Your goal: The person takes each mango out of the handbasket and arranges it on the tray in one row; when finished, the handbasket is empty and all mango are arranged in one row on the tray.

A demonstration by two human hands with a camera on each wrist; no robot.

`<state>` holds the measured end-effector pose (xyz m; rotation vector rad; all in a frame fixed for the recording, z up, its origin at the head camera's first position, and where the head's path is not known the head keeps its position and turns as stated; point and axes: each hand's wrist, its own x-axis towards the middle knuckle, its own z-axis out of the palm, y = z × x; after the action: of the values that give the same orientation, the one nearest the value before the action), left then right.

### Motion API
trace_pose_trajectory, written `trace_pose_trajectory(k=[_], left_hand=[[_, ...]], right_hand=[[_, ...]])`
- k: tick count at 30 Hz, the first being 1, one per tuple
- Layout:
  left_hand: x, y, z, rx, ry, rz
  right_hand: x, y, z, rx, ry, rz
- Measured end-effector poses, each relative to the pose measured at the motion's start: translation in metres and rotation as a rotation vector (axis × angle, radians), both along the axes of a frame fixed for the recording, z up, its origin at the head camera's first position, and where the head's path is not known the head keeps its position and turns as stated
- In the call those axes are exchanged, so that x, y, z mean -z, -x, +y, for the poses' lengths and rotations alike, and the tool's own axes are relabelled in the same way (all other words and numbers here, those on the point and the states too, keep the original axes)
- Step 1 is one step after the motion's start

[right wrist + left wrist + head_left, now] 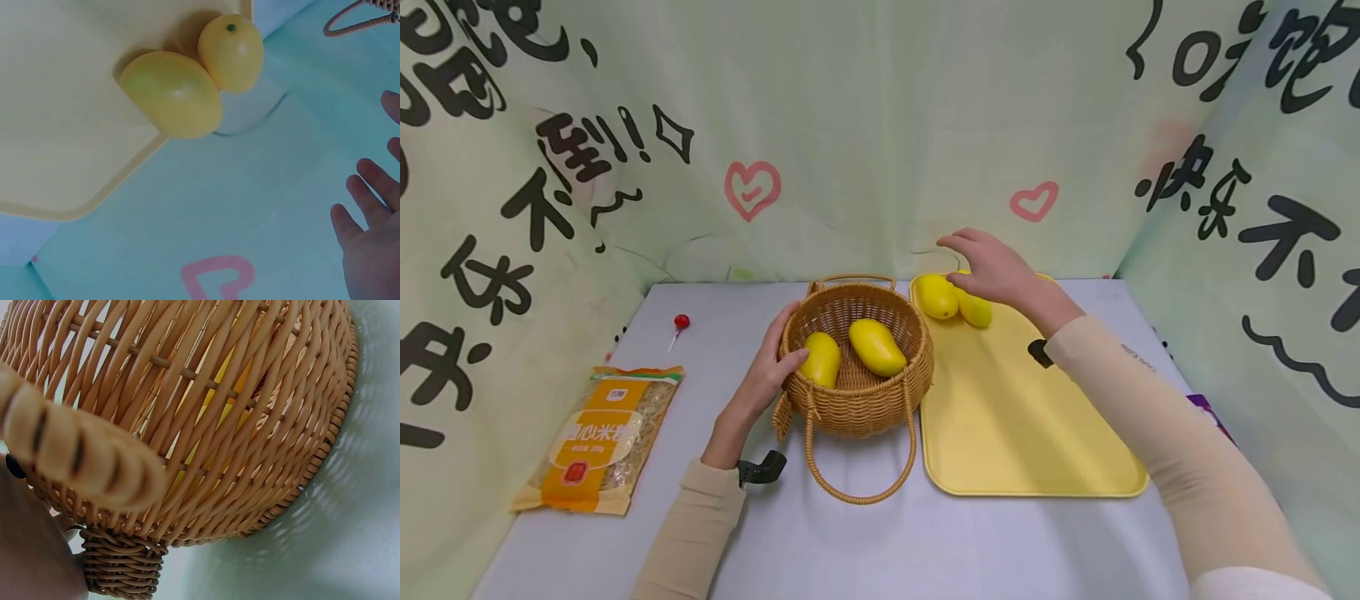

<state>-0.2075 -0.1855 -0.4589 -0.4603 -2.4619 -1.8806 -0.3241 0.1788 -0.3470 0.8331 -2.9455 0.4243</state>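
Note:
A round wicker basket [863, 414] stands in the middle of the table with two yellow mangoes [877, 347] inside. My left hand [766, 367] grips its left rim, thumb over the edge and fingers along the outside. In the left wrist view the woven wall [300, 425] fills most of the picture, with yellow showing through the gaps. Two more mangoes [937, 297] lie side by side at the back left corner of a yellow tray [1030, 417]. Just above them hovers my right hand [992, 268], holding nothing. The right wrist view shows its fingers spread, apart from the mangoes [175, 94].
On the left lie a bag of packaged food [598, 442] and a red lollipop [681, 323]. One basket handle [865, 500] hangs down at the front. A dark purple package [1210, 412] shows partly behind my right arm. Printed curtains [880, 150] enclose the table's back and sides.

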Motion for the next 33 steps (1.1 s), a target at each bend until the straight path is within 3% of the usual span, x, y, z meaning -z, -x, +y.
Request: trace_pose_trajectory(k=[13,21,25,28,33], left_hand=[[-0.001,0.001,0.0,0.002,-0.004,0.004],[0.001,0.0,-0.001,0.001,-0.012,0.0],[0.001,0.0,-0.001,0.001,-0.017,0.001],[0.0,0.0,-0.001,-0.001,-0.01,0.0],[0.0,0.001,0.0,-0.004,0.001,0.008]], right_hand=[[-0.029,-0.014,-0.033,-0.229,-0.14,0.075],[-0.029,-0.026,-0.063,-0.403,-0.291,0.139],[-0.026,-0.033,-0.077,-0.449,-0.321,0.162],[-0.025,-0.038,-0.087,-0.47,-0.335,0.145],[-0.023,-0.042,-0.102,-0.496,-0.367,0.044]])
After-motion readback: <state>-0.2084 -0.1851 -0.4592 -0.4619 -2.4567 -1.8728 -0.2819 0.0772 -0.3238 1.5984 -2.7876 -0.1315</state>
